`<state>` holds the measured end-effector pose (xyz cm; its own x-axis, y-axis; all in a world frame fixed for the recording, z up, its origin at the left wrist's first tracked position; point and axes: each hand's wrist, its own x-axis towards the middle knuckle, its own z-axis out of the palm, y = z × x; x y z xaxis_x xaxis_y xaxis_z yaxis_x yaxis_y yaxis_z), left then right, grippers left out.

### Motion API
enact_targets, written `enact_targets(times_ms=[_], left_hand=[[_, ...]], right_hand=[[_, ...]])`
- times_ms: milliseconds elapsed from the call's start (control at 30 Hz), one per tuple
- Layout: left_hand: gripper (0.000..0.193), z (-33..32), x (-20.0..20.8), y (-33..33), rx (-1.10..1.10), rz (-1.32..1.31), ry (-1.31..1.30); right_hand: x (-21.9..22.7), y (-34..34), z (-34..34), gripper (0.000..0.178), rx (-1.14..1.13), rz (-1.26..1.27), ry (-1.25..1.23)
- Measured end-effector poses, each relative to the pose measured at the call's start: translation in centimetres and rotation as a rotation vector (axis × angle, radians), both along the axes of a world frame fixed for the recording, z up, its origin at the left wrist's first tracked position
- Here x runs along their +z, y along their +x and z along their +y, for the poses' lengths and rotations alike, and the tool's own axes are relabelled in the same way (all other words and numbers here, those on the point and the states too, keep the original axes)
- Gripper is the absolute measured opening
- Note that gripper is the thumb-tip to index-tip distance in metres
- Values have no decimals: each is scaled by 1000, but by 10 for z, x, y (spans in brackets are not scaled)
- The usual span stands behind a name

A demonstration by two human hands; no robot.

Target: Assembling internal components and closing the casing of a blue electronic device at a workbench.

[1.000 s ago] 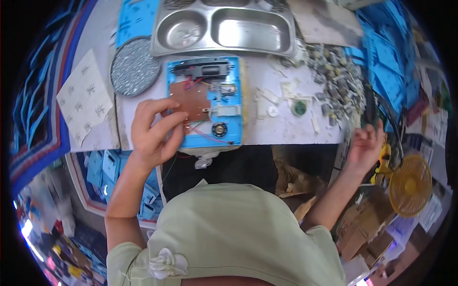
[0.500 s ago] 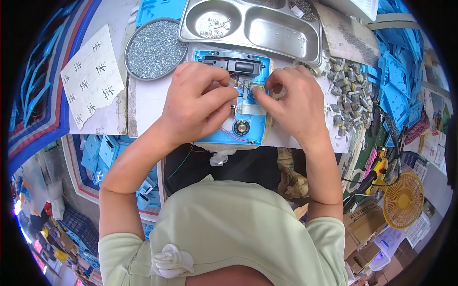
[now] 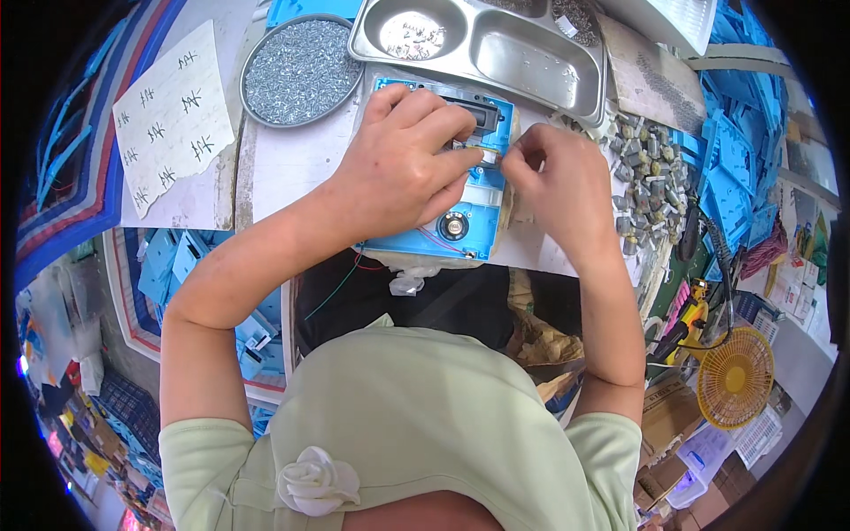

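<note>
1. Blue plastic housing (image 3: 485,196), shallow and open-faced, lies on the white tabletop (image 3: 283,173) in front of the person; used below as the landmark
2. Left hand (image 3: 403,164) reaches over the housing from its left side and covers much of its middle; fingers are bent, with one fingertip at a small pale part (image 3: 489,157) near the housing's right edge; whether they grip it, I cannot tell
3. Right hand (image 3: 562,181) is at the housing's right edge, thumb and forefinger curled toward each other, tips close to the same pale part; whether anything is pinched between them, I cannot tell
4. Round speaker (image 3: 454,227) sits in the near part of the housing, thin red wires (image 3: 432,237) beside it; a black component (image 3: 478,111) occupies the far part
5. Green wire (image 3: 331,288) hangs below the housing's near left corner
6. Steel compartment tray (image 3: 531,57) stands beyond the housing's far edge; round dish (image 3: 301,125) of small silvery screws (image 3: 301,71) lies beyond and left of it
7. Torn sheet (image 3: 173,124) with dark handwritten marks lies well left of the housing
8. Small metal motors (image 3: 651,173) are heaped right of the housing, past the right hand; stacked blue plastic pieces (image 3: 739,142) lie farther right
</note>
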<state>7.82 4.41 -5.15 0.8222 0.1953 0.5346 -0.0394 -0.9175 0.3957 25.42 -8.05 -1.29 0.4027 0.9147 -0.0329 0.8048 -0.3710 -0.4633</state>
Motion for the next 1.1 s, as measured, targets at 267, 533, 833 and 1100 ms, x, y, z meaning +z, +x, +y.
enact_targets(times_ms=[267,533,833,1100], left_hand=[[30,-1,-4,2,-6,-26,-10],[31,-1,-5,-1,7,-20,6],[26,0,-7,-1,6,8,37],[28,-2,-6,0,-6,-29,-33]], right_hand=[[4,-8,-4,19,13,9,34],[0,-1,5,27,-48,192,-69],[12,-4,31,33,146,-203,-256],[-18,27,-20,21,-174,722,21]])
